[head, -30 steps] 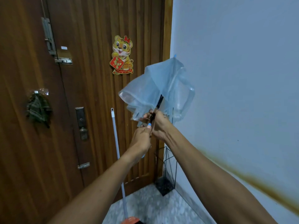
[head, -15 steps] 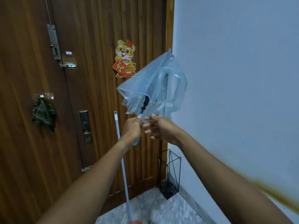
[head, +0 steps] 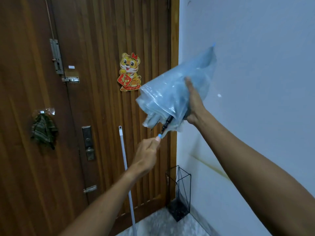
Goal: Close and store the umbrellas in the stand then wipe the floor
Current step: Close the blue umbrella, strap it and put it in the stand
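The left hand [head: 148,152] grips the thin handle of the umbrella [head: 170,96], likely the best place to hold. The right hand [head: 194,101] lies on its soft plastic top, which looks light and slippery. Its fingers are hidden, so its grip cannot be told. The umbrella is high above the wire stand [head: 179,193].

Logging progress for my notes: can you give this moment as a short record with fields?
umbrella: translucent blue, canopy collapsed but loose, tip pointing up and right
left hand: grips the umbrella's lower end
right hand: holds the canopy, fingers hidden behind it
stand: black wire, on the floor in the corner
mop pole: leans against the door
stored: not yet
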`<state>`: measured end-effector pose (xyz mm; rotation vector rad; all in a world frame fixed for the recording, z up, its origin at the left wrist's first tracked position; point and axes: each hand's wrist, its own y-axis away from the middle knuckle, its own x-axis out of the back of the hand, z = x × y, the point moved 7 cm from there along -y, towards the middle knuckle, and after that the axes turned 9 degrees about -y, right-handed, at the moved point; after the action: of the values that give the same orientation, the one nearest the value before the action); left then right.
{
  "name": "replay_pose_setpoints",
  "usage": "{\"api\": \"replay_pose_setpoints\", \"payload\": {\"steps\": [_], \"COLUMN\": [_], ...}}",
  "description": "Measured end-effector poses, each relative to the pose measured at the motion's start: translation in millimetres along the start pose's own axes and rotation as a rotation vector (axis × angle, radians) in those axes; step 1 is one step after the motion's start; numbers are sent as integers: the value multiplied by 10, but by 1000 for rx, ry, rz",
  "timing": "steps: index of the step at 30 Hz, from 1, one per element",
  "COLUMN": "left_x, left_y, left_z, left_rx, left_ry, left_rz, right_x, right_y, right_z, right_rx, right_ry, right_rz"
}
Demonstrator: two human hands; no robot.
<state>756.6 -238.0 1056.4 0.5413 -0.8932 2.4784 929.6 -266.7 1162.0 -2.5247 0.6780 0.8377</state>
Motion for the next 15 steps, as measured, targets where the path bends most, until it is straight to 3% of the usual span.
{"api": "replay_pose_setpoints", "payload": {"steps": [3, 7, 9, 11, 15], "left_x": [-153, -258, -279, -159, 369], "left_y": [49, 53, 79, 76, -47], "left_z": [68, -64, -64, 18, 383], "left_rx": [-69, -56, -87, -172, -297], "left_ry": [-7, 48, -40, -191, -471], "left_rz": [-34, -67, -90, 18, 437], "right_x": [105, 156, 207, 231, 253], "right_y": [-117, -124, -175, -201, -181], "right_z": [89, 151, 171, 184, 259], "right_rx": [76, 96, 106, 115, 70], "right_ry": [45, 76, 134, 207, 429], "right_rz": [112, 108, 137, 119, -11]}}
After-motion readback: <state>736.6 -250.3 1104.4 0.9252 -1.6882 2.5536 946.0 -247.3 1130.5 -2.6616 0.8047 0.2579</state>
